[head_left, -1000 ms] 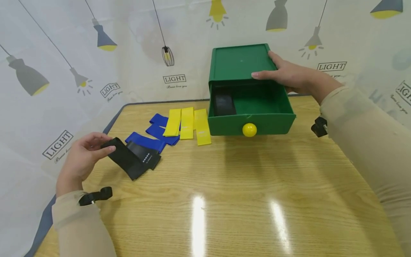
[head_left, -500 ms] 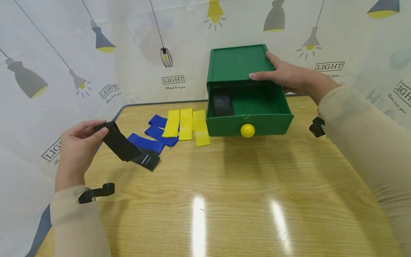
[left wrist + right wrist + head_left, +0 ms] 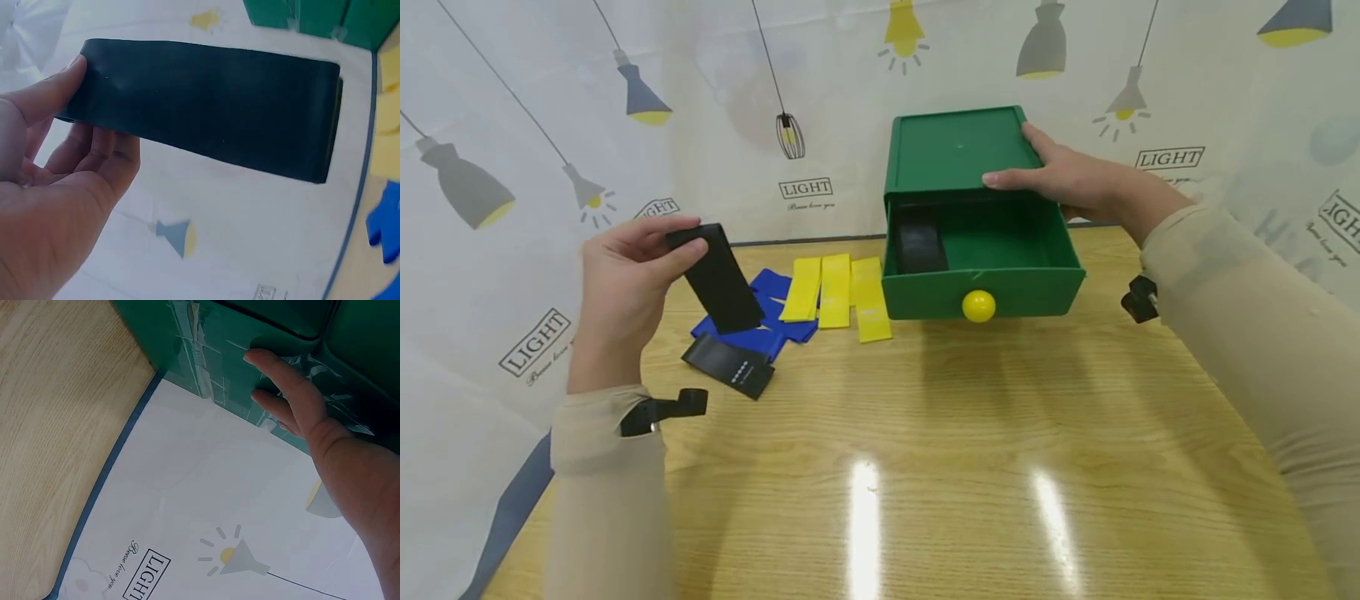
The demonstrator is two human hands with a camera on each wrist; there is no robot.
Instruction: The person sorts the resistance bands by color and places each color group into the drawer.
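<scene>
My left hand (image 3: 628, 279) pinches one end of a folded black resistance band (image 3: 718, 279) between thumb and fingers, holding it above the table. In the left wrist view the band (image 3: 212, 106) stretches out flat from the fingertips. Below it a second black band (image 3: 727, 367) with small white print lies near several blue bands (image 3: 771, 312) and yellow bands (image 3: 835, 290). My right hand (image 3: 1075, 179) rests on the green drawer box (image 3: 958, 150), thumb on its top, fingers against the right side (image 3: 231, 369). Its drawer (image 3: 936, 293) is pulled out, with a black item (image 3: 921, 243) at its left.
A yellow round knob (image 3: 978, 306) sticks out from the drawer front. Behind the wooden table (image 3: 955, 467) hangs a white cloth (image 3: 715, 158) printed with lamps. Clear tape (image 3: 200, 356) runs over the box's side.
My left hand has raised the folded black band off the other black band and moved it up and right, in front of the blue bands. The right hand stays on the box.
</scene>
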